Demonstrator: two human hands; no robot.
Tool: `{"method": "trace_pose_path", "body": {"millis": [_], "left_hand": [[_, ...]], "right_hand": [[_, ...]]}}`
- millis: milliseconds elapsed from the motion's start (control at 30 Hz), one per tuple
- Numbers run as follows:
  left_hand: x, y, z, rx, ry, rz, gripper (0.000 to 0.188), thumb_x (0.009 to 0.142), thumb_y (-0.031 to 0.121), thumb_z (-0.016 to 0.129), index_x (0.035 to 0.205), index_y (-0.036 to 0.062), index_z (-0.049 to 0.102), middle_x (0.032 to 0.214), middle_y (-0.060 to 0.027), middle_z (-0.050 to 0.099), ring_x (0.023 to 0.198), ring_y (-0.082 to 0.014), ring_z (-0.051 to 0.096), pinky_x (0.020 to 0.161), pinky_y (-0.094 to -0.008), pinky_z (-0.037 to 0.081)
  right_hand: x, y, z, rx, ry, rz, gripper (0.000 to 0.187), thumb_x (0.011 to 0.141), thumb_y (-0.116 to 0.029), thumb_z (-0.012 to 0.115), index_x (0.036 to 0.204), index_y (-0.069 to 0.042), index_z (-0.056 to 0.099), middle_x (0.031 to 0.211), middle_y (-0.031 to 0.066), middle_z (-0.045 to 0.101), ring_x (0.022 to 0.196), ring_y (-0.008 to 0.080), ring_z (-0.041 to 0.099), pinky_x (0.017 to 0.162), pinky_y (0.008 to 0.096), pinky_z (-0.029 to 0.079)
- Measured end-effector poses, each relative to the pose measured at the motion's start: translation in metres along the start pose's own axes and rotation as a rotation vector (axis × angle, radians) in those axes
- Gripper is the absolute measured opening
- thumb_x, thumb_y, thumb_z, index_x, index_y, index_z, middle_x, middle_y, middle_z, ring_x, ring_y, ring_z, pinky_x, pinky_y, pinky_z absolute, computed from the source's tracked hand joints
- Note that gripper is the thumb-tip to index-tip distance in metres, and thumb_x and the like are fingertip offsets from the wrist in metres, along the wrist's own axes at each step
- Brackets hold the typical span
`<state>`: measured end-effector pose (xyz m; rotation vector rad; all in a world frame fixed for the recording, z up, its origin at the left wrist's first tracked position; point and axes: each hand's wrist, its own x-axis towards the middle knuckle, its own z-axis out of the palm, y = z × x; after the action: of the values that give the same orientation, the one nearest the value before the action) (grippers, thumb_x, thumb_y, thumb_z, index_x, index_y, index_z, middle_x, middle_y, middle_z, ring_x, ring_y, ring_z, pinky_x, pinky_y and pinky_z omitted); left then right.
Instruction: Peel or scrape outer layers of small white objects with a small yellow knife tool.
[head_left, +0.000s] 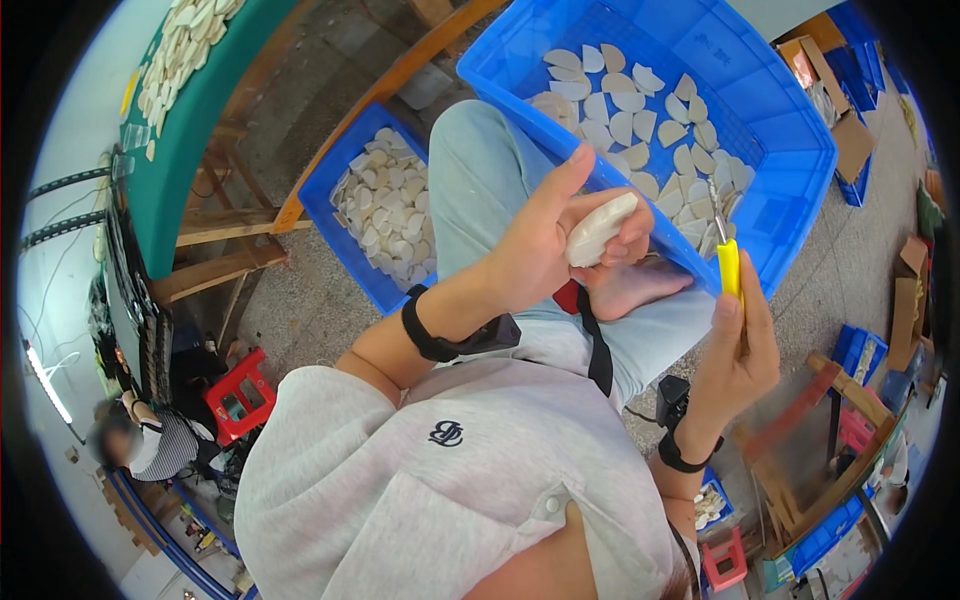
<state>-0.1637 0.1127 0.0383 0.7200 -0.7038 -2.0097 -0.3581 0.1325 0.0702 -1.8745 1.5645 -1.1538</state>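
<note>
My left hand [555, 235] is closed around a rounded off-white half-disc piece [598, 236], its thumb sticking up. My right hand [738, 355] grips a slim hand tool by its yellow handle [729, 268]. A thin metal shaft [718, 215] points up from that handle, away from me; its exact tip is hard to make out. The tool and the piece are apart. Just beyond both hands stands a big blue crate [790, 130], with many flat half-round pieces [620, 127] scattered over its bottom.
A smaller blue bin [318, 205] full of similar pale pieces sits left of my knee. Further left is a green-topped table [190, 130] with more pieces. Red stools [240, 397], a wooden frame [800, 490] and cardboard boxes [907, 300] stand around. Another person [165, 445] is at far left.
</note>
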Motion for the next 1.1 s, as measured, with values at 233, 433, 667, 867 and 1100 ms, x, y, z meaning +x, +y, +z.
{"method": "trace_pose_path", "body": {"millis": [233, 433, 667, 867, 1100], "left_hand": [[0.003, 0.001, -0.002, -0.223, -0.103, -0.040, 0.050, 0.087, 0.055, 0.025, 0.075, 0.0089, 0.042, 0.074, -0.0023, 0.042, 0.065, -0.0133, 0.036, 0.051, -0.0234, 0.027], [0.001, 0.001, 0.003, -0.057, -0.029, 0.043, 0.036, 0.088, 0.041, 0.037, 0.085, 0.0059, 0.047, 0.075, -0.0007, 0.043, 0.068, -0.0106, 0.039, 0.054, -0.0221, 0.030], [-0.005, 0.002, 0.014, 0.455, 0.132, 0.242, 0.019, 0.086, 0.024, 0.054, 0.093, 0.0083, 0.048, 0.084, 0.0039, 0.040, 0.079, -0.0041, 0.037, 0.068, -0.0196, 0.031], [-0.006, 0.000, 0.014, 0.514, 0.141, 0.296, 0.012, 0.089, 0.017, 0.051, 0.093, 0.0076, 0.046, 0.084, 0.0041, 0.039, 0.078, -0.0036, 0.036, 0.067, -0.0192, 0.031], [-0.005, -0.002, 0.013, 0.595, 0.170, 0.307, 0.011, 0.090, 0.017, 0.050, 0.092, 0.0072, 0.046, 0.083, 0.0038, 0.039, 0.077, -0.0037, 0.035, 0.066, -0.0192, 0.030]], "right_hand": [[0.000, 0.004, -0.001, 0.038, 0.015, 0.033, 0.026, 0.085, -0.009, 0.059, 0.109, 0.001, 0.061, 0.093, 0.0118, 0.065, 0.074, 0.0132, 0.058, 0.064, 0.0217, 0.043], [0.002, -0.002, -0.003, -0.003, -0.056, -0.057, 0.028, 0.081, -0.007, 0.062, 0.109, -0.001, 0.062, 0.081, 0.0098, 0.063, 0.066, 0.0140, 0.054, 0.058, 0.0234, 0.041], [0.003, -0.007, 0.000, -0.043, -0.223, -0.252, 0.037, 0.074, -0.009, 0.069, 0.110, -0.008, 0.063, 0.068, 0.0039, 0.055, 0.053, 0.0140, 0.047, 0.047, 0.0251, 0.036], [0.003, -0.009, -0.004, -0.075, -0.285, -0.235, 0.033, 0.074, -0.001, 0.064, 0.107, -0.002, 0.063, 0.070, 0.0094, 0.057, 0.058, 0.0163, 0.050, 0.051, 0.0260, 0.037], [0.004, -0.007, -0.006, -0.083, -0.301, -0.249, 0.033, 0.074, 0.000, 0.065, 0.107, -0.001, 0.063, 0.070, 0.0098, 0.057, 0.058, 0.0168, 0.050, 0.051, 0.0261, 0.037]]}}
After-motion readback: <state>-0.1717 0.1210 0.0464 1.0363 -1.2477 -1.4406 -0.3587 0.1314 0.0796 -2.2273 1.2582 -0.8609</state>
